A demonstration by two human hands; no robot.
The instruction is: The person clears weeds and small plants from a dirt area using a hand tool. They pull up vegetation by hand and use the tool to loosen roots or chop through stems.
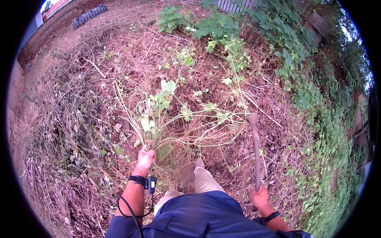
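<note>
My left hand is closed round a bunch of green vines, their pale stems and leaves spreading up and away from the fist. Several long stems run right from the bunch to the far end of a wooden stick. My right hand is wrapped round the near end of that stick, which points away from me. Stems cross or touch its far end; whether a blade is fixed there cannot be made out.
Dry brown stalks and cut plant litter cover the ground. Leafy green plants grow ahead, and dense greenery lines the right side. A dark tyre lies far left. A wooden fence stands at the back. My boot is below the stems.
</note>
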